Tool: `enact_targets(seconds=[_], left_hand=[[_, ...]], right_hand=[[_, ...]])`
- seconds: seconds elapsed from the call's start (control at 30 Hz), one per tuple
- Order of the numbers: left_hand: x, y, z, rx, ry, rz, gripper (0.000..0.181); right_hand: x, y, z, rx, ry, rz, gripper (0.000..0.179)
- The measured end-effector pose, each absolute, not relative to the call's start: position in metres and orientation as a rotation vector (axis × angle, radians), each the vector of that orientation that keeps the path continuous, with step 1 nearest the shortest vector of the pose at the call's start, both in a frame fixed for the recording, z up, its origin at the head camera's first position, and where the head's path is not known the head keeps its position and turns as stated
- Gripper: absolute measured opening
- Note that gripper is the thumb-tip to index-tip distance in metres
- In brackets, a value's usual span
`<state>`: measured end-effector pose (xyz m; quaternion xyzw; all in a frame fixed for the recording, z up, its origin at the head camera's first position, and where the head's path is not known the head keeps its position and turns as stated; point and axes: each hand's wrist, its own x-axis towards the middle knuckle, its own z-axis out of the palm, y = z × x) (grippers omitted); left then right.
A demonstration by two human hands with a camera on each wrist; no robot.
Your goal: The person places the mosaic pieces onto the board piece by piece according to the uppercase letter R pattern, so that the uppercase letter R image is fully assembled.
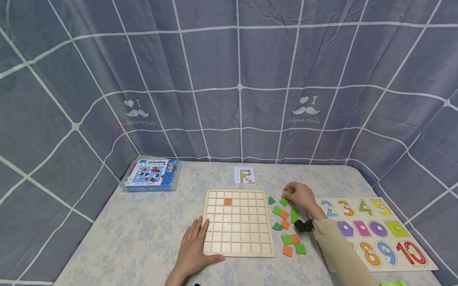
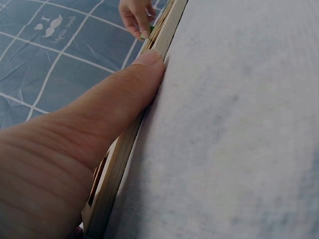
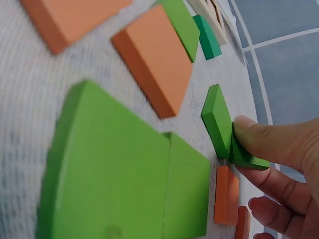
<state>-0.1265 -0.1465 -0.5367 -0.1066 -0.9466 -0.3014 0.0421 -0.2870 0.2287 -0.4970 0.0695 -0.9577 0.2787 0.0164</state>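
Resting left hand (image 1: 194,248) with straight fingers at near-left corner of wooden grid board (image 1: 269,222), on cloth-covered counter (image 1: 125,238). To right of board, loose green and orange tiles (image 1: 287,239). Pinching green tile (image 3: 245,158) between thumb and fingers of right hand (image 1: 302,196), just beside another green tile (image 3: 217,119). In board's second-farthest row, one orange tile (image 1: 228,201). Beyond board, patterned card (image 1: 244,174).

Table (image 1: 118,234), pale blue-patterned top. Grid board (image 1: 236,227) against left fingers (image 1: 196,230); boxed set (image 1: 152,173) beyond, leftward. Card (image 1: 244,175) farther out, between both hands' fingers. Loose green and orange tiles (image 1: 287,251), dark green quarter pieces (image 1: 277,227) around and nearer than right fingers (image 1: 291,194). Number board (image 1: 352,218) to their right.
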Motion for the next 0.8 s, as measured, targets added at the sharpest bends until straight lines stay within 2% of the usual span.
enact_targets(seconds=[0.3, 0.8], left_hand=[[-0.127, -0.146, -0.536, -0.315, -2.896, -0.905, 0.117], [-0.127, -0.146, -0.535, -0.304, -2.902, -0.899, 0.117]], right_hand=[[-0.284, 0.224, -0.494, 0.188, -2.897, 1.088, 0.015], [-0.284, 0.169, -0.482, 0.363, -2.801, 1.261, 0.015]])
